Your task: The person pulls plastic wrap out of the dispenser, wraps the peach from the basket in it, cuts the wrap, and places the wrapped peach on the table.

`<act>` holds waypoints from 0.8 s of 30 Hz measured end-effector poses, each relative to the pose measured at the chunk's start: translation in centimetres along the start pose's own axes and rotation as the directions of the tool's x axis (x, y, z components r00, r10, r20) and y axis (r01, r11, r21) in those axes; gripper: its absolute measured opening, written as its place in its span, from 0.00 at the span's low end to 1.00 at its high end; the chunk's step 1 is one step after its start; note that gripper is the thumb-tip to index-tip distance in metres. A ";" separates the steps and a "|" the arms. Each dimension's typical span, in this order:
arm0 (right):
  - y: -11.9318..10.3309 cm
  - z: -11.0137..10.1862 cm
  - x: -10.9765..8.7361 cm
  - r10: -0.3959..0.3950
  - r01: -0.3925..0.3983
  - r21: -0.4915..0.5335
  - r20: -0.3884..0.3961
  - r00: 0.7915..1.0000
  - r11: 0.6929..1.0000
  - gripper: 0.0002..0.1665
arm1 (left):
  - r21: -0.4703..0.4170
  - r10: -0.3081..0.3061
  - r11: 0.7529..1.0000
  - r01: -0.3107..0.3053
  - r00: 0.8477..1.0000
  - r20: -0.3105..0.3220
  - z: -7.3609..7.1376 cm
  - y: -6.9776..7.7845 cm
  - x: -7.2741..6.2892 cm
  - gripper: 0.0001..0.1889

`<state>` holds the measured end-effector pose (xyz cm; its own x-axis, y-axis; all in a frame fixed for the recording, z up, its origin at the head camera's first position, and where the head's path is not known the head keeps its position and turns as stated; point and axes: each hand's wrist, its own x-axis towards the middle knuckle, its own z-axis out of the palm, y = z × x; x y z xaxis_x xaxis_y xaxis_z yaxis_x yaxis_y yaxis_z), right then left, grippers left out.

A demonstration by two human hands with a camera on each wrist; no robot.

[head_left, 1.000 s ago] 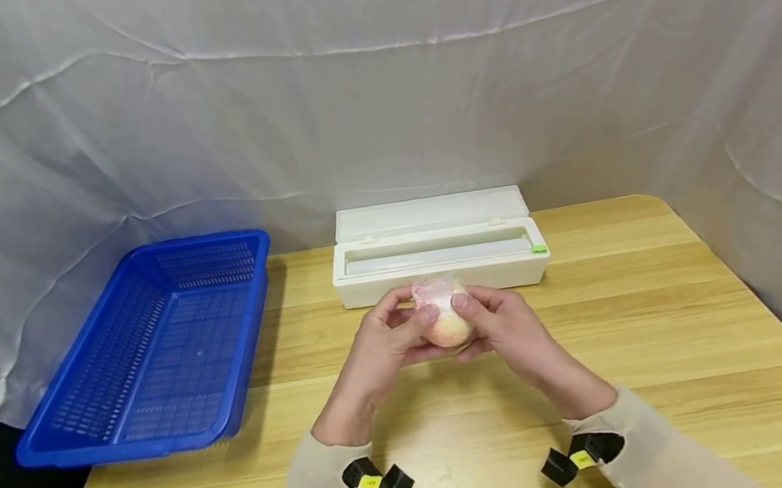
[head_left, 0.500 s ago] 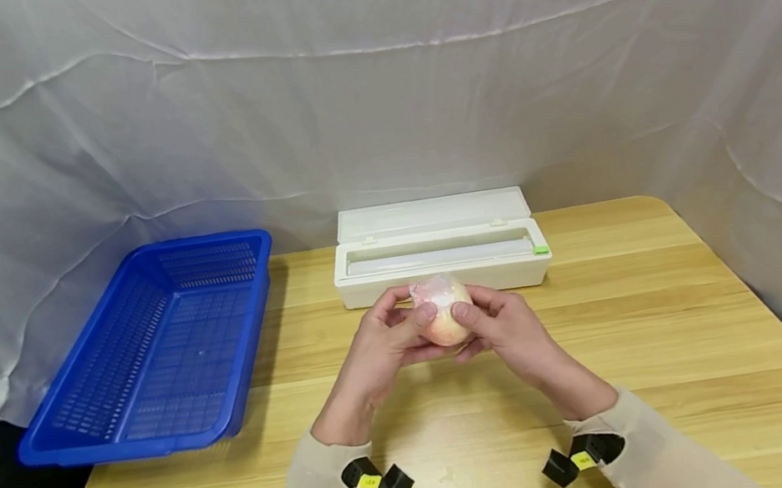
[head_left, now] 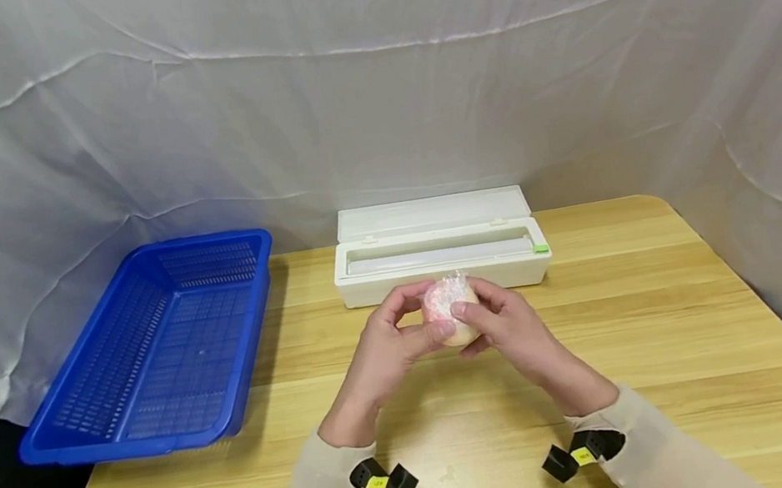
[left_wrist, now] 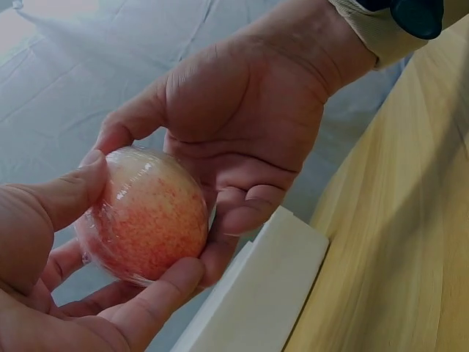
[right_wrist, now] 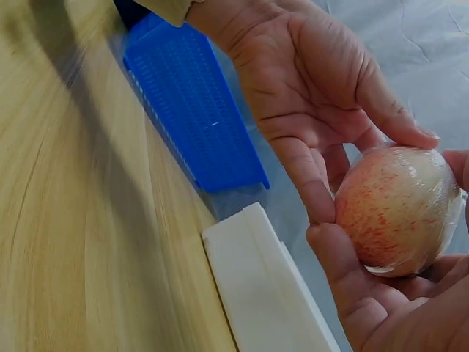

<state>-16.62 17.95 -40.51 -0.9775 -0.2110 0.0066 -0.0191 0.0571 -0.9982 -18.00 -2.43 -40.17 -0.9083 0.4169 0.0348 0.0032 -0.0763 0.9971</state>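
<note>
A peach (head_left: 448, 298), pale yellow with red flecks, is held above the table between both hands. Clear cling film wraps it, glossy and creased in the left wrist view around the peach (left_wrist: 150, 220). My left hand (head_left: 385, 348) grips it from the left, thumb low on the near side and fingers bent over the far side. From the right, my right hand (head_left: 520, 336) pinches the peach, its thumb pressing the film. A small tuft of film sticks up at the top. In the right wrist view, fingers of both hands surround the peach (right_wrist: 392, 209), partly hiding its underside.
Behind the hands stands a white cling film box (head_left: 434, 281), lid raised, a roll inside and a green tab at its right end. A blue plastic basket (head_left: 226, 387) sits at the left on the wooden table (head_left: 683, 369). Grey cloth (head_left: 418, 122) hangs behind.
The peach has turned and shifted slightly right, showing more creased film on top. My left fingers have moved up over its far side, and the left thumb has slid lower. My right hand has barely moved.
</note>
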 end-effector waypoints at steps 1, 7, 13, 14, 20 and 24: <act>0.0 0.0 0.0 0.001 -0.001 -0.002 0.000 1.000 1.000 0.28 | 0.001 -0.001 1.000 0.001 1.000 0.004 0.0 0.0 0.0 0.27; 0.1 0.4 -0.1 0.030 -0.030 0.003 -0.020 0.999 1.000 0.26 | 0.029 0.006 1.000 -0.007 1.000 0.016 0.2 0.2 -0.1 0.29; 0.0 0.5 -0.2 0.055 -0.059 -0.029 -0.100 0.993 0.998 0.25 | 0.077 0.015 0.997 -0.017 0.999 0.030 0.8 0.4 -0.4 0.31; -0.1 0.4 -0.2 0.051 -0.057 -0.043 -0.113 0.992 0.997 0.25 | 0.072 0.013 0.997 -0.015 0.999 0.032 0.8 0.4 -0.4 0.31; 0.1 0.4 0.0 0.046 -0.048 -0.022 -0.080 0.996 0.999 0.24 | -0.038 -0.007 0.999 0.010 0.997 0.074 0.3 0.4 -0.2 0.28; 0.3 0.5 0.0 0.036 -0.036 0.026 -0.011 0.999 0.999 0.26 | -0.105 -0.034 0.994 0.038 0.998 0.044 0.1 0.4 0.0 0.25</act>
<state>-16.52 17.52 -40.81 -0.9799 -0.1976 -0.0287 0.0214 0.0389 -0.9990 -17.94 -2.35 -39.77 -0.8886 0.4587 0.0042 -0.0755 -0.1552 0.9850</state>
